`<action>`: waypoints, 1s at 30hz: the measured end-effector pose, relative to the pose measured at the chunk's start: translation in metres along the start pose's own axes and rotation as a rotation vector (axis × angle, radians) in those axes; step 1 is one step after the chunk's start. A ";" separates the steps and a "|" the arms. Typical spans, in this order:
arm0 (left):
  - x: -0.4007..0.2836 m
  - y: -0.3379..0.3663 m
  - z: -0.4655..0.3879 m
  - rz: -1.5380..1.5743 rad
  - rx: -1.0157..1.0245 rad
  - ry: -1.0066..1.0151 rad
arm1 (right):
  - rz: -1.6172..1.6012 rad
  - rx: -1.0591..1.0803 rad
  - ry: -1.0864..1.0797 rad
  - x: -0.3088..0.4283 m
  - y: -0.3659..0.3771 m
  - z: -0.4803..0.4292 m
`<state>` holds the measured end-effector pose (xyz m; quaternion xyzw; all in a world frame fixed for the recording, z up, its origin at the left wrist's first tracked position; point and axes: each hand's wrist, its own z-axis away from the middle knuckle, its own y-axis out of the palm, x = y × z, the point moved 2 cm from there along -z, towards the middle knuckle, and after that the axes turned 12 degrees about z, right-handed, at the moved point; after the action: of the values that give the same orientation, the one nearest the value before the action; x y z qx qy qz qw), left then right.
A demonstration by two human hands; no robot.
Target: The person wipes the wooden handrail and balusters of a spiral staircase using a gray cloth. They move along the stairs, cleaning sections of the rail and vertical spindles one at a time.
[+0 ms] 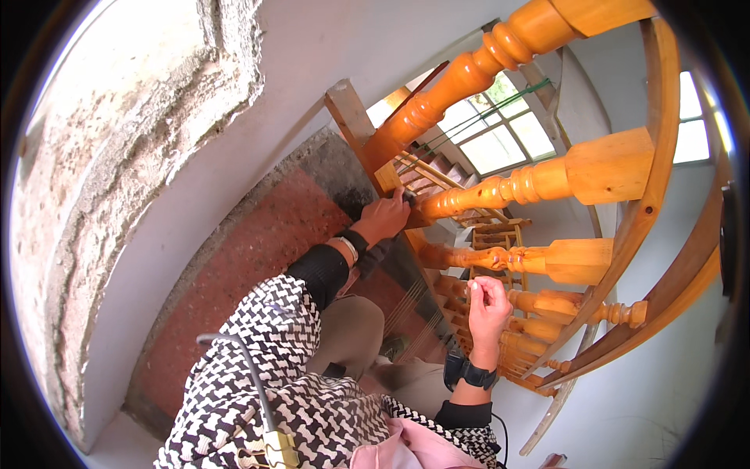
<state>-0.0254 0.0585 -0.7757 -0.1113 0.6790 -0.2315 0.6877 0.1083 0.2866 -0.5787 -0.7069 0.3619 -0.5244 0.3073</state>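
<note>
My left hand (384, 218), with a black band and a bracelet at the wrist, reaches to the lower rail of a wooden stair railing. Its fingers are on a small dark object (409, 198) at the foot of a turned, varnished baluster (498, 190); what this object is cannot be told. To the right, my right hand (489, 302) is raised in front of the lower balusters, wearing a black wrist device. Its fingers are curled with thumb and fingertips together, and nothing shows between them. Another thick turned baluster (469, 73) slants above my left hand.
A curved wooden handrail (659, 117) runs along the right. Rough broken plaster (146, 129) edges the wall at left, above a red floor (258, 234) with a dark border. Green cords (498, 105) cross before a window. Lower stairs (448, 167) show through the railing. My bent legs are below me.
</note>
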 end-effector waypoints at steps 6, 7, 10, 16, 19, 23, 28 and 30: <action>0.016 -0.017 0.062 0.246 0.225 -0.291 | -0.092 0.011 0.022 0.000 0.015 -0.010; 0.015 -0.024 0.066 0.315 0.170 -0.227 | -0.041 0.003 -0.002 0.000 0.016 -0.010; 0.010 -0.036 0.055 0.499 0.014 -0.136 | -0.003 0.024 -0.017 -0.002 0.019 -0.008; 0.003 0.005 -0.024 0.445 -0.002 -0.241 | -0.010 0.019 0.014 -0.008 0.010 -0.005; 0.015 0.010 -0.013 0.154 0.002 0.003 | -0.003 0.005 0.014 -0.004 0.006 -0.007; 0.019 -0.017 0.035 0.025 0.127 0.126 | -0.041 -0.037 -0.039 0.005 0.004 -0.009; -0.027 -0.056 0.048 0.158 -0.186 -0.001 | -0.033 -0.029 -0.064 0.009 -0.001 -0.008; -0.046 -0.063 0.022 0.023 -0.296 0.026 | -0.056 0.000 -0.029 0.008 -0.001 -0.007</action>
<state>-0.0125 0.0217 -0.7048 -0.2009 0.7156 -0.1225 0.6577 0.1032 0.2801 -0.5721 -0.7244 0.3374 -0.5224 0.2976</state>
